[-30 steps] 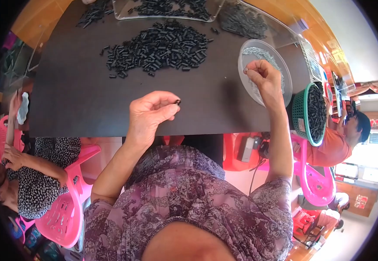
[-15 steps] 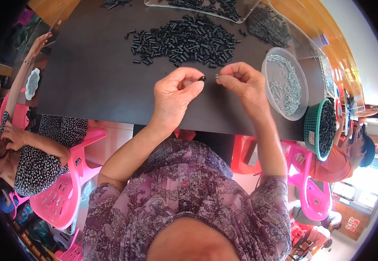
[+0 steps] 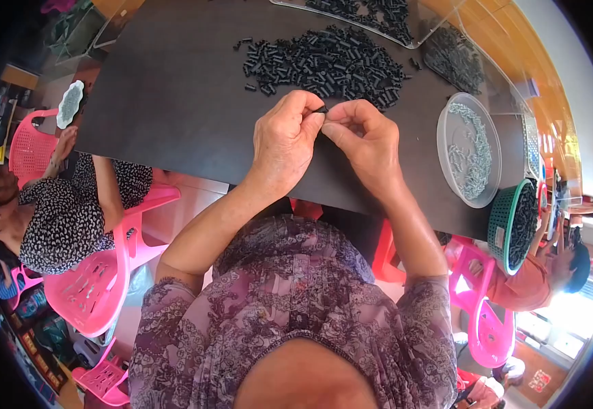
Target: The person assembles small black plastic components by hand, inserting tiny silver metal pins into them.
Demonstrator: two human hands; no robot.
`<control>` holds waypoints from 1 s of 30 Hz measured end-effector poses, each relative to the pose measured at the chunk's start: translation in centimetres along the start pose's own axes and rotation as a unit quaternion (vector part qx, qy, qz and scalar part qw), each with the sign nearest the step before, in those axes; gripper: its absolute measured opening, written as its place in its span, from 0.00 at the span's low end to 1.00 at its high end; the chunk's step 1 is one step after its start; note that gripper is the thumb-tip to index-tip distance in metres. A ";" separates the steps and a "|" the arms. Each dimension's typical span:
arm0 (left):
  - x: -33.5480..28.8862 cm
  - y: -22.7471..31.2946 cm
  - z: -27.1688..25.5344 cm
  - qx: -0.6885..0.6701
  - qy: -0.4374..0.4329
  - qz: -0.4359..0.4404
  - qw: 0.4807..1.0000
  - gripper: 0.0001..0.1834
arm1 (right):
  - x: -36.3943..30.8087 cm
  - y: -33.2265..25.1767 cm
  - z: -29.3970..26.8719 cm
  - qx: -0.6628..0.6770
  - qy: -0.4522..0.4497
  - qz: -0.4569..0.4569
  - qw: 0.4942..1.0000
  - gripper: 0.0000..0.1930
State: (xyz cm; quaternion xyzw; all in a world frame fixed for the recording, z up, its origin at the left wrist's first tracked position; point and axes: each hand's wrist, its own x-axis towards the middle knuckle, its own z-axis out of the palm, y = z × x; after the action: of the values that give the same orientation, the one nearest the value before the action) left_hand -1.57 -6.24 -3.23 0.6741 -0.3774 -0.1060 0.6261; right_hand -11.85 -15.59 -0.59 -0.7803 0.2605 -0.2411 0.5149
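Note:
Above the dark table, my left hand (image 3: 285, 136) pinches a small black plastic part (image 3: 321, 109) between thumb and fingertips. My right hand (image 3: 368, 140) is closed in a pinch beside it, its fingertips right up against that part. The small silver metal piece in the right fingertips showed half a second ago; the fingers now hide it. Just beyond both hands lies a loose heap of the same kind of small black parts (image 3: 323, 61). To the right, a round clear plastic dish (image 3: 444, 146) holds many small silver metal pieces (image 3: 477, 167).
A green basket (image 3: 499, 221) full of black parts stands at the table's right edge. Clear trays (image 3: 412, 45) with more black parts lie at the back. At left, a person in a patterned dress (image 3: 57, 225) sits on a pink chair (image 3: 85, 300); another person sits at right.
My hands have come together, the right fingertips closing the gap to the black part. The view has shifted, moving the table things rightward. The person at left has lowered a raised arm.

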 end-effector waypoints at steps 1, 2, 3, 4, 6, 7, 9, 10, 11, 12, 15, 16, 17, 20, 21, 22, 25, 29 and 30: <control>0.1 0.0 -0.1 0.017 0.011 0.003 1.000 0.08 | 0.0 0.0 0.4 0.000 -0.002 -0.001 1.000 0.07; 0.2 -0.2 -0.1 0.018 0.013 0.003 1.000 0.08 | 0.0 0.0 0.7 -0.027 0.018 -0.033 0.999 0.07; 0.2 -0.4 -0.1 0.014 0.023 -0.015 1.000 0.08 | 0.0 0.1 1.0 -0.055 0.038 -0.065 0.996 0.07; 0.3 -0.7 -0.1 0.010 0.033 -0.032 0.999 0.07 | 0.0 0.2 1.3 -0.055 0.037 -0.066 0.996 0.07; 0.6 -1.2 -0.2 -0.026 0.030 -0.061 0.997 0.07 | 0.2 0.5 1.8 -0.078 0.069 -0.125 0.987 0.08; 0.7 -1.2 -0.2 -0.063 0.025 -0.090 0.994 0.06 | 0.3 0.6 1.9 -0.078 0.068 -0.125 0.987 0.08; 0.7 -0.7 -0.8 -0.099 0.011 -0.127 0.987 0.06 | 0.4 0.9 2.0 -0.123 0.092 -0.222 0.963 0.08; 0.7 -0.5 -1.1 -0.135 -0.004 -0.164 0.977 0.05 | 0.4 0.9 2.1 -0.123 0.091 -0.223 0.963 0.08; 0.8 -0.3 -1.4 -0.134 -0.003 -0.164 0.977 0.05 | 0.3 1.0 2.1 -0.120 0.095 -0.242 0.958 0.08; 0.8 -0.1 -1.6 -0.158 -0.013 -0.175 0.972 0.05 | 0.2 1.0 2.2 -0.118 0.099 -0.261 0.953 0.08; 0.5 0.1 -1.5 -0.187 -0.002 -0.176 0.966 0.05 | -0.4 -0.3 2.4 0.130 0.079 0.040 0.988 0.07; 0.5 0.2 -1.4 -0.192 0.016 -0.164 0.968 0.05 | 0.1 0.1 2.3 0.193 0.077 0.081 0.975 0.07; 0.4 0.0 -1.2 -0.192 0.015 -0.163 0.968 0.05 | 0.4 0.4 2.0 0.192 0.078 0.080 0.975 0.07; 0.2 -0.6 -0.7 -0.154 0.051 -0.067 0.984 0.05 | 0.7 0.5 1.7 0.262 0.043 0.126 0.956 0.09; 0.1 -0.6 -0.7 -0.123 0.052 -0.054 0.990 0.06 | 0.7 0.4 1.6 0.285 0.032 0.139 0.948 0.09; 0.1 -0.6 -0.7 -0.093 0.054 -0.038 0.994 0.06 | 0.8 0.2 1.6 0.307 0.022 0.149 0.940 0.09; 0.1 -0.7 -0.7 -0.097 0.047 -0.026 0.994 0.07 | 1.0 0.2 1.6 0.361 -0.003 0.179 0.915 0.09; 0.1 -0.5 -1.1 -0.010 0.059 0.017 0.998 0.07 | 0.7 -0.2 2.4 0.335 0.011 0.152 0.930 0.08; 0.1 -0.4 -1.2 0.000 0.059 0.014 0.998 0.07 | 0.4 -0.8 2.7 0.269 0.048 0.121 0.954 0.08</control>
State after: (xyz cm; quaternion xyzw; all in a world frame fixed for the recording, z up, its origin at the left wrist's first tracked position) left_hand -0.61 -5.44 -3.32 0.6735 -0.3491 -0.0571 0.6491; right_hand -9.67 -13.74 -0.71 -0.5627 0.3030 -0.2752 0.7182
